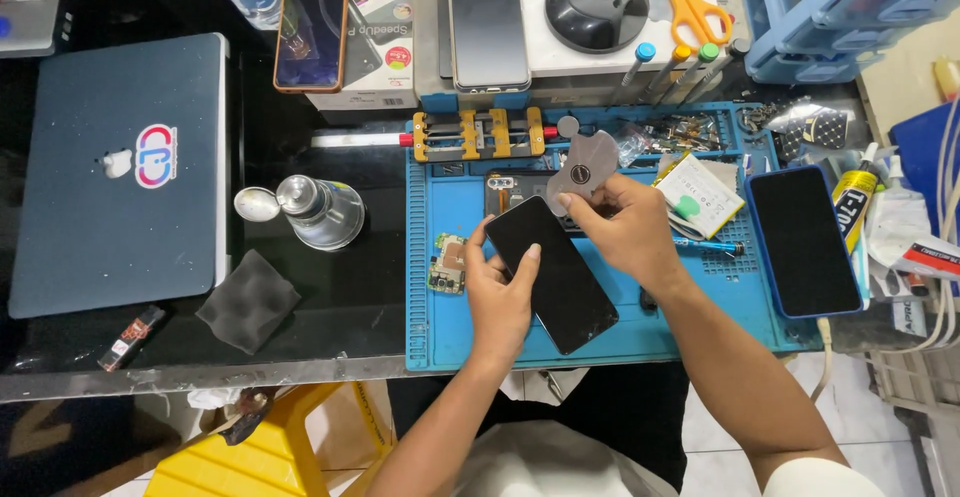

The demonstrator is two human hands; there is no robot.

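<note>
Both hands meet over the blue work mat (610,342), and they split the job neatly. Left hand (497,292) wraps the lower left edge of a black phone screen (552,275), thumb on the glass and fingers curled under, so the panel sits tilted across the mat and can't slide. Right hand (628,232) pinches a thin grey metal opening pick (583,169) between thumb and fingertips, its wide rounded blade raised just above the panel's top corner. That grip looks chosen for control: a flat tool held close to the edge, with the wrist resting low.

Just behind the screen lies an opened phone body (512,189), camera cluster showing, partly hidden by the panel and the pick. Beside the left hand sits a small circuit board (447,263), parked off to the side on the mat. A white battery with a green dot (697,195) rests right of the working hand, within easy reach but clear of it.

Further right, a phone in a blue case (803,241) lies flat at the mat's edge. At the back, a yellow-and-black clamp jig (478,134) stands ready. On the dark table (340,307) to the left: a metal solvent dispenser (318,210), a grey foam pad (248,299) and a closed laptop (120,172), all kept well away from the delicate parts.
</note>
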